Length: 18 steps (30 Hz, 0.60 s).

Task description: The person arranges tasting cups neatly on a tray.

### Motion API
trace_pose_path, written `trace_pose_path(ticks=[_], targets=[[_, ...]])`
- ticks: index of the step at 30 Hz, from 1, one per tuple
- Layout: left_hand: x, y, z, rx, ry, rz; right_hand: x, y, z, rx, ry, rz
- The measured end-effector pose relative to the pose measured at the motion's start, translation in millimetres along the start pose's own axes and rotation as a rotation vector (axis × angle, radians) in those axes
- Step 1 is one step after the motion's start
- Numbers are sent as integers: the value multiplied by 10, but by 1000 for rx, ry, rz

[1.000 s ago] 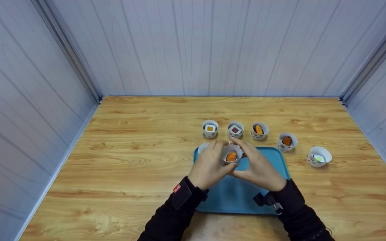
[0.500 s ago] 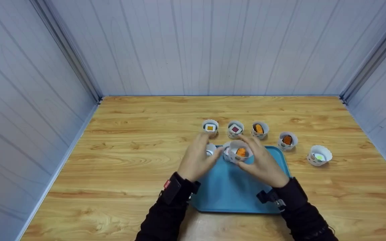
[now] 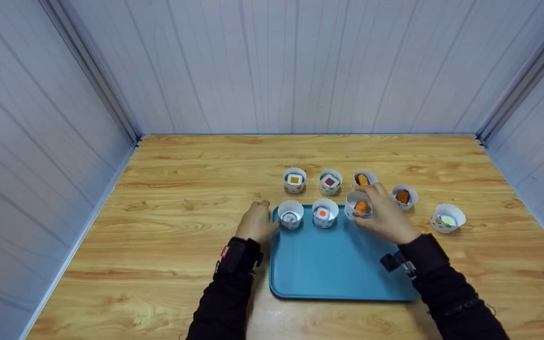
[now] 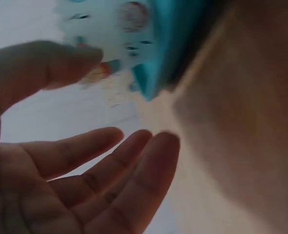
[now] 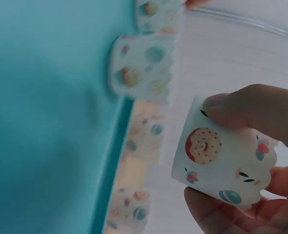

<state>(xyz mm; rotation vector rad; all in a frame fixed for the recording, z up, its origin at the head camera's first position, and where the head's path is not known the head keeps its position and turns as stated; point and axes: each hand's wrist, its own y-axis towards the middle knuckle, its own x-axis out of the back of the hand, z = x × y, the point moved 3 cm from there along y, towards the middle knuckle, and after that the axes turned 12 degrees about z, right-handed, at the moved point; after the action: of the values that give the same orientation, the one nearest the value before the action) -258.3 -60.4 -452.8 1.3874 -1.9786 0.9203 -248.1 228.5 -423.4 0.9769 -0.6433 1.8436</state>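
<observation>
My right hand [image 3: 386, 218] holds a white patterned paper baking cup [image 5: 222, 156] between thumb and fingers, raised over the back of the blue tray [image 3: 333, 269]. An orange-topped piece [image 3: 361, 207] lies inside that cup. Two more paper cups stand on the tray along its back edge: one in the back left corner [image 3: 291, 208] has a pale round piece in it, and the other [image 3: 325, 206] a white piece with an orange centre. My left hand [image 3: 255, 224] is beside the tray's left edge, fingers loosely spread, its thumb close to the corner cup in the left wrist view.
Behind the tray stand a cup with a yellow-centred piece [image 3: 294, 189], one with a dark red centre [image 3: 330, 189], and one with an orange-topped piece [image 3: 362, 179]. Right of the tray are a cup with a red-orange piece [image 3: 404, 200] and a green-centred one [image 3: 447, 219]. Panelled walls enclose the wooden table [image 3: 182, 212].
Both hands were together around the cup with the orange-topped piece. My left hand has let go and moved left; my right hand has carried the cup to the right.
</observation>
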Motion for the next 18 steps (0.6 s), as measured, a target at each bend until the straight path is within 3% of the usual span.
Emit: trace_pose_path(ticks=[10, 18], targets=[[-79, 68, 80, -19, 10, 68, -127, 201, -170, -63, -41, 162], [-84, 60, 63, -60, -1, 75, -184, 234, -211, -67, -72, 182]])
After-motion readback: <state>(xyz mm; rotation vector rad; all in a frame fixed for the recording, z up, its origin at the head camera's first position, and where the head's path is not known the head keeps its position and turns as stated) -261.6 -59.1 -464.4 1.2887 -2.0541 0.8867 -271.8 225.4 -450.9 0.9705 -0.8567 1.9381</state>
